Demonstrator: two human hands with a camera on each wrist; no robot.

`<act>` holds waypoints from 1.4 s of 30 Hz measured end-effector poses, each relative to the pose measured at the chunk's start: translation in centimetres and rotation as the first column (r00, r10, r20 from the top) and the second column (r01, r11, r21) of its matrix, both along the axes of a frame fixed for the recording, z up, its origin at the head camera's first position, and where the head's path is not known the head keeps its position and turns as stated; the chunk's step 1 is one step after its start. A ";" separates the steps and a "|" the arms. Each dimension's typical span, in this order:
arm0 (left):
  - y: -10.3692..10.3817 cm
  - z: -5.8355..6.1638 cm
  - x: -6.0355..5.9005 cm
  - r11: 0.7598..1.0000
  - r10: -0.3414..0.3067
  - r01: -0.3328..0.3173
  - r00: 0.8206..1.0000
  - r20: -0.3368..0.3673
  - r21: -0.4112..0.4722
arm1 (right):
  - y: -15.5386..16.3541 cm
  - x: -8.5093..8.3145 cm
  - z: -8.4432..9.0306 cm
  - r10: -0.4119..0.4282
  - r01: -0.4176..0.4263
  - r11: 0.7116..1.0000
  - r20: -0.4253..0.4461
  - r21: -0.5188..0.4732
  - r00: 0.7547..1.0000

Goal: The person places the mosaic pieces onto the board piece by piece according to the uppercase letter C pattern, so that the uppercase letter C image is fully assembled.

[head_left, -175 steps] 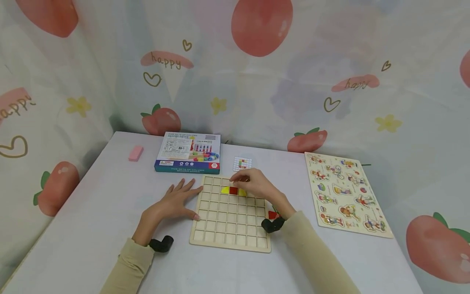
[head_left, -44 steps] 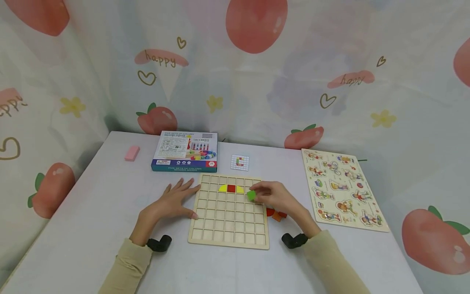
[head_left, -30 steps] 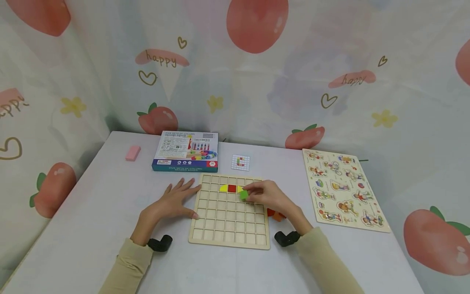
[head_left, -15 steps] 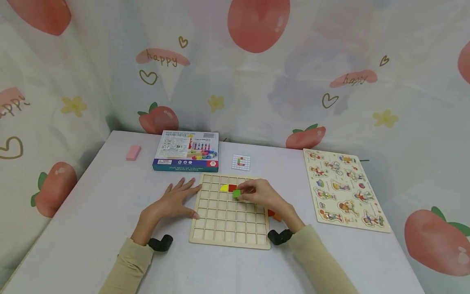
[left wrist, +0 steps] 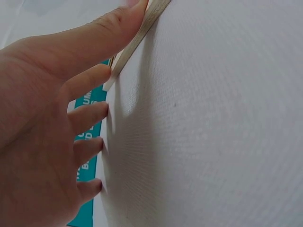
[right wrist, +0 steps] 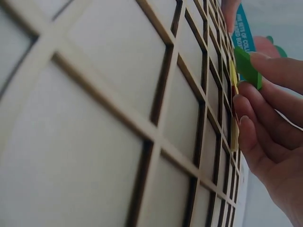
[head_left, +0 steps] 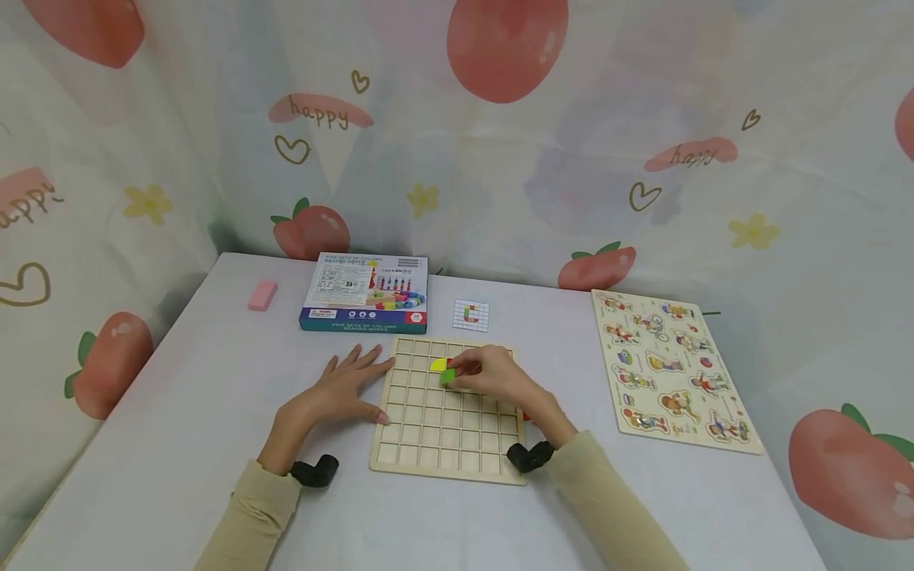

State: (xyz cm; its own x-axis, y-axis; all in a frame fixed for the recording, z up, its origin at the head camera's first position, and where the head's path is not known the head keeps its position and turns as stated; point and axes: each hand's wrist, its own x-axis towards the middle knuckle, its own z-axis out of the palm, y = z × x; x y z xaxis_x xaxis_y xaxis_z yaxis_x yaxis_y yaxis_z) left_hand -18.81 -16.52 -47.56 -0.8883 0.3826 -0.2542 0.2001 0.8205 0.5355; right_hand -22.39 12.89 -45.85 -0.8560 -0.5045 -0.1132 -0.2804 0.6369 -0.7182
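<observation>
My right hand [head_left: 493, 374] pinches a green square block [head_left: 447, 377] between thumb and fingers, just above the wooden grid board [head_left: 448, 460]. In the right wrist view the green block [right wrist: 248, 67] is tilted and apart from the board. On the board's second row sits a yellow quarter-round piece [head_left: 439, 365]; beside it a red square piece [head_left: 450, 362] is mostly covered by my fingers. Another yellow piece [right wrist: 235, 135] shows under the fingers in the right wrist view. My left hand [head_left: 339, 392] lies spread, thumb and index fingertip touching the board's left edge.
A small pattern card [head_left: 471, 315] lies behind the board, next to a boxed bead set [head_left: 364, 293]. A pink block [head_left: 263, 295] is at the back left. Right of the board lies a picture puzzle [head_left: 674, 373]. Red pieces [head_left: 527, 415] peek out by my right wrist.
Earlier my right hand was over the yellow and red row. It then held the green block at the board's right side and has carried it left along the row. The left hand has stayed put.
</observation>
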 end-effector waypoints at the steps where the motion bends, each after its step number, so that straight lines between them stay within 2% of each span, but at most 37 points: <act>1: 0.0 0.0 0.0 1.000 0.001 -0.001 1.000 -0.001 -0.001 | -0.2 0.0 0.0 0.009 -0.009 1.000 -0.006 0.000 1.000; 16: -0.1 0.0 0.0 1.000 -0.004 0.004 1.000 0.003 0.010 | -2.2 -0.6 0.2 0.077 -0.075 0.996 -0.054 0.038 0.996; 26: -0.2 -0.2 -0.1 1.000 -0.005 0.005 1.000 -0.003 0.009 | -2.7 -0.6 0.2 0.060 -0.058 0.996 -0.033 0.066 0.998; 42: 0.1 0.0 -0.1 1.000 0.009 -0.009 1.000 0.011 -0.003 | -3.1 -0.5 0.1 0.077 -0.067 0.991 -0.080 0.118 0.994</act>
